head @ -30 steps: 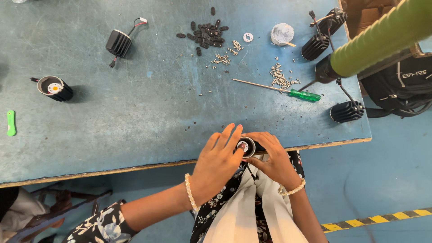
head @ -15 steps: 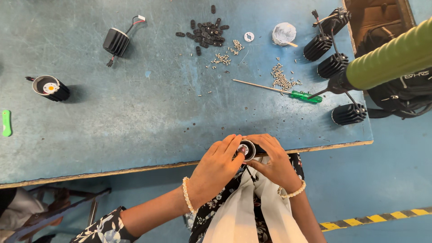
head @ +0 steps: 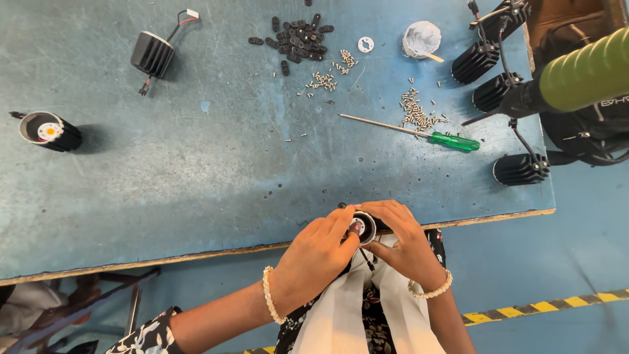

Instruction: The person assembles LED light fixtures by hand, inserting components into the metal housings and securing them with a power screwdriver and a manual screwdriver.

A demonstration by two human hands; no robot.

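Note:
Both my hands hold one small black cylindrical lamp housing (head: 364,226) with a white-rimmed round front, at the near edge of the blue table (head: 196,170). My left hand (head: 316,254) wraps it from the left, with a fingertip pressed on the front face. From the right, my right hand (head: 405,242) cups the body. A thin dark wire hangs down from the housing over my lap.
On the table lie a green-handled screwdriver (head: 419,134), piles of small screws (head: 415,113), black clips (head: 296,39), a white washer (head: 365,44), a finned black housing (head: 152,55) and a lamp with a white reflector (head: 47,131). Several finned housings (head: 521,168) and a co-worker's green sleeve (head: 586,71) are at right.
My hands have stayed on the housing, with the fingers shifting slightly on its front. The co-worker's green sleeve has pulled back toward the right edge.

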